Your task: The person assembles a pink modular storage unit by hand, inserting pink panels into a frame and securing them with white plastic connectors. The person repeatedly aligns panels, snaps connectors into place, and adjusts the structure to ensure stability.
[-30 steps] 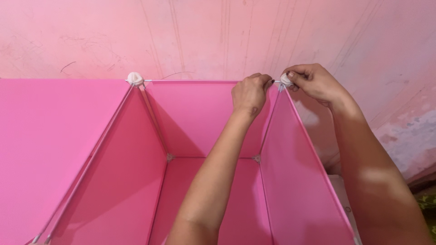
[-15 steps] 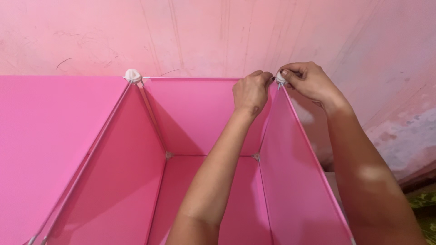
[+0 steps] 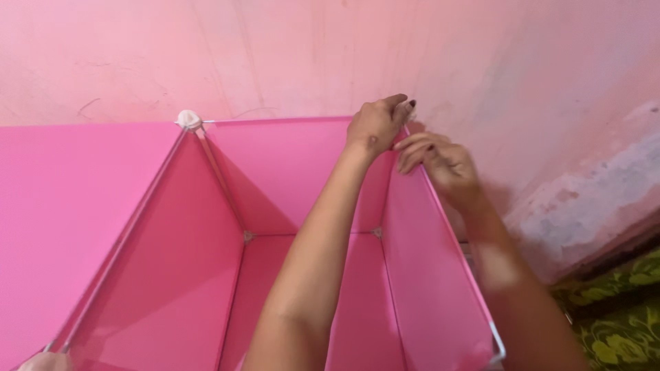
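Pink plastered wall, scuffed and flaking grey toward the right, backs an open-topped cube of glossy pink plastic panels with thin wire-edged rims. At its far left corner sits a round white plastic corner connector, seated on the panel edges.

Both hands are gathered at the far right corner. The left hand is curled over the top of the back panel, its fingertips pressing at the very corner. The right hand has shifted since half a second ago: earlier its fingers pinched a small white connector at that corner, and now it lies lower, fingers bent along the rim of the right side panel, just beside the left hand. That second white connector no longer shows clearly; whether it lies hidden under the left fingers cannot be told. The right hand's grip looks like a loose clasp on the panel rim, the left a clenched press at the corner.

A green patterned cloth lies at the lower right, well apart from the cube.
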